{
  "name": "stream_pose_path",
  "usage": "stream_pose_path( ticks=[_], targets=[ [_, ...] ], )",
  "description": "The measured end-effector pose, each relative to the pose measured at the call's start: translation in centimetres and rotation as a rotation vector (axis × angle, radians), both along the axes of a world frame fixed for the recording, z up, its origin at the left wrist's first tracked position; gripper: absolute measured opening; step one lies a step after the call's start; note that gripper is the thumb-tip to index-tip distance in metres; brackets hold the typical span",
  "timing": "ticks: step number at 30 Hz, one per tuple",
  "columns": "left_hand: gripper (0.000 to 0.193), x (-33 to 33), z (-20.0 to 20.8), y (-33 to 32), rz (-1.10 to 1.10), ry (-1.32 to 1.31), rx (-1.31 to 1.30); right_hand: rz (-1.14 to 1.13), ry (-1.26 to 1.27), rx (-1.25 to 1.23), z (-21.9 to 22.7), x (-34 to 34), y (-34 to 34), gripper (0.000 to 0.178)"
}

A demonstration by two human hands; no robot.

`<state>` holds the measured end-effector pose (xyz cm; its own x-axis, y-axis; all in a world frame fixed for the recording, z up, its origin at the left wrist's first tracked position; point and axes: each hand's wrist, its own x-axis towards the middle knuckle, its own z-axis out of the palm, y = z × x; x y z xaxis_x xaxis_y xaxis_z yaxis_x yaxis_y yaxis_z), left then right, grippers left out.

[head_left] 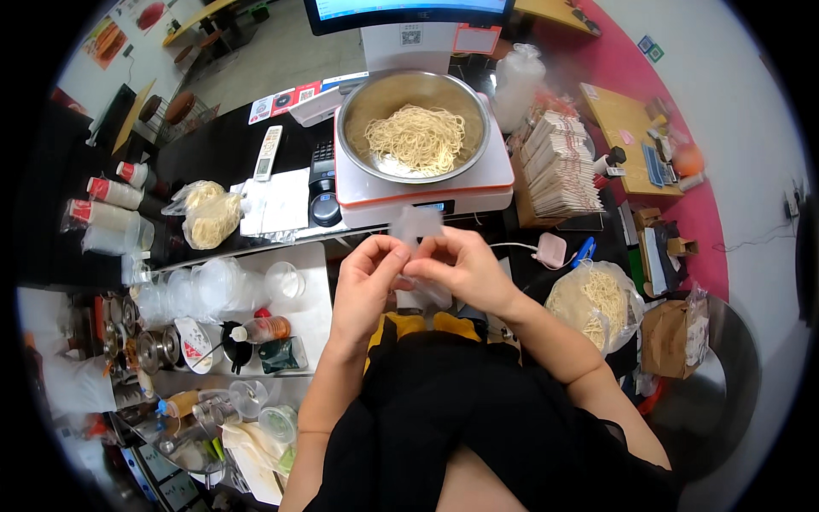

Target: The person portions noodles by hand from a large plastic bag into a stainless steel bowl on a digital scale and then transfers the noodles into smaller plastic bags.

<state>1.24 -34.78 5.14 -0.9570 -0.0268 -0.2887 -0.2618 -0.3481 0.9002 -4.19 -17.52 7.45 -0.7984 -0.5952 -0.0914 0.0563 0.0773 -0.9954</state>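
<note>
Between my two hands is a thin clear plastic bag [418, 224], its upper part standing up just in front of the scale. My left hand [372, 277] pinches it with thumb and forefinger. From the other side my right hand [465, 271] grips it too, fingertips close to the left ones. Beyond them a steel bowl [348, 128] sits on a white and orange scale [358, 198]. Pale noodles [418, 139] lie heaped in the bowl. Some of the bag is hidden behind my fingers.
Bagged noodles [595, 300] lie at the right, and two more noodle bags [212, 220] at the left. A stack of paper bags [559, 162] stands right of the scale. Plastic tubs [226, 286] and a sauce bottle [263, 329] fill the left shelf. A monitor [409, 15] rises behind.
</note>
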Motion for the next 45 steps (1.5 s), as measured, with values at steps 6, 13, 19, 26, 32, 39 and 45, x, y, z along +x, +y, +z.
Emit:
stream_pose_path(
  ticks=[6,13,19,26,32,39,45],
  targets=[
    [0.023,0.5,-0.3,-0.5,0.140,-0.030,0.156,-0.125,-0.355,-0.263,-0.5,-1.0,0.7,0.011],
    [0.017,-0.1,-4.5,-8.5,0.273,0.020,0.262,-0.230,-0.444,-0.511,-1.8,-3.1,2.6,0.008],
    [0.024,-5.7,-12.2,-23.9,0.921,0.073,-0.034,-0.260,-0.448,-0.518,-1.7,-4.3,3.9,0.009],
    [0.046,-12.7,-16.2,-28.4,0.612,0.029,-1.062,-0.217,-0.445,-0.433,-1.0,-4.8,2.7,0.013],
    [0.028,-7.9,-3.9,-9.2,0.540,0.321,-1.089,-0.216,-0.344,-0.337,-0.9,-4.8,2.4,0.011],
    [0.018,-3.1,0.9,2.1,0.007,0.169,-0.134,-0.155,-0.093,-0.186,-1.9,-4.0,0.2,0.020],
    [0.011,-3.1,0.4,1.2,0.026,0.218,-0.103,-0.114,-0.257,-0.312,-0.7,-3.9,0.1,0.020]
  ],
)
